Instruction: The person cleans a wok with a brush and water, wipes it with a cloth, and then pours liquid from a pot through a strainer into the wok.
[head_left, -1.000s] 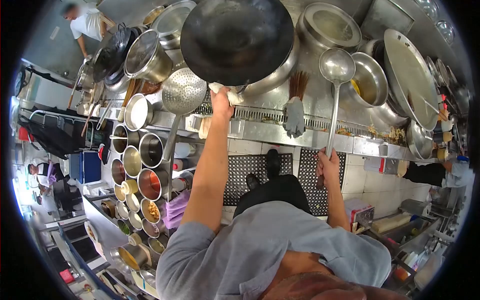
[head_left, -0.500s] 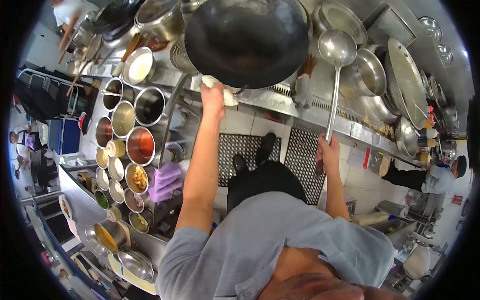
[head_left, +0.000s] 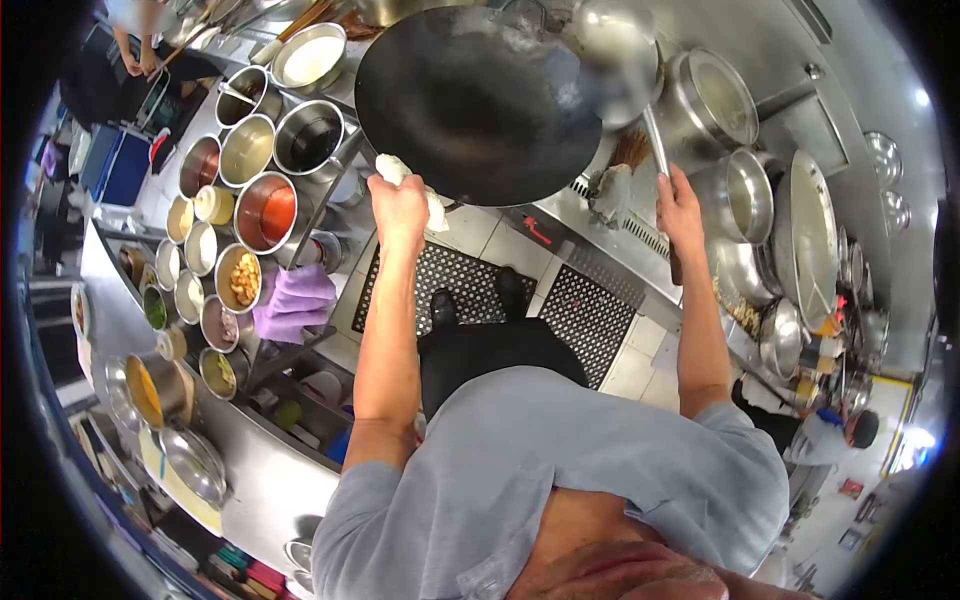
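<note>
Commercial kitchen: white tiled floor [head_left: 640, 372] with black perforated mats [head_left: 585, 312]; stainless steel table [head_left: 260, 490] at left; steel cooking range [head_left: 780, 120]; bright overhead light.

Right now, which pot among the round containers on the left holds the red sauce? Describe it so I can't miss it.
Start at the black wok held by the left hand. Left of that hand stands a cluster of steel pots. The sauce pot is the one showing red-orange inside, just above the purple cloth.

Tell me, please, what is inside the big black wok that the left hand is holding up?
The wok looks bare inside: a dark surface with a pale sheen near its far rim and no food visible. The ladle bowl, held by the right hand, is blurred there, so its contents cannot be seen.
</note>
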